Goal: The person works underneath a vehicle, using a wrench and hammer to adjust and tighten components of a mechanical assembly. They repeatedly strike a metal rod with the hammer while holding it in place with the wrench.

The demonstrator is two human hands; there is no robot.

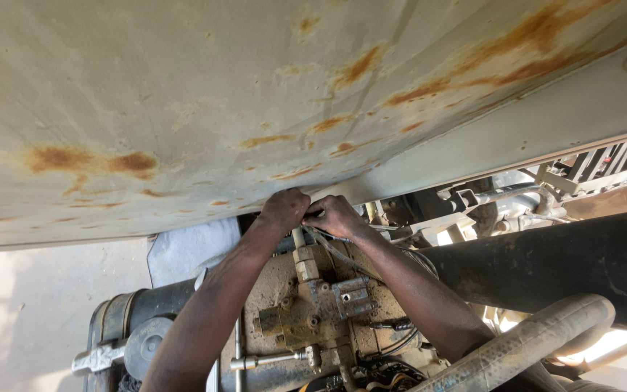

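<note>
- Vertical fitting: a short upright metal stem rising from the top of the valve block, just below frame centre; both hands meet at its upper end, close under the edge of the rusted panel.
- Left hand: at 11 o'clock from the fitting's top, knuckles up, fingers curled tight together around something at the stem's head; what they clamp is hidden by the hand itself.
- Right hand: at 1 o'clock from the fitting, touching the left hand; fingers bent and pressed together, pinching a thin dark item between thumb and forefinger; its kind cannot be told.
- Valve block: tan, grimy cast body with bolts and ports, at 6 o'clock from the hands, between the two forearms.
- Thin cable: runs from the right hand down at 5 o'clock across the block.
- Rusted panel: pale sheet metal with orange stains, filling the upper frame at 12 o'clock.
- Black cylinder: large dark tube at 3 o'clock.
- Ribbed hose: pale, dusty, curving at 4 o'clock, just under the right forearm.
- Chrome rod: at 6 o'clock, low on the block.
- Grey round housing: at 8 o'clock.
</note>
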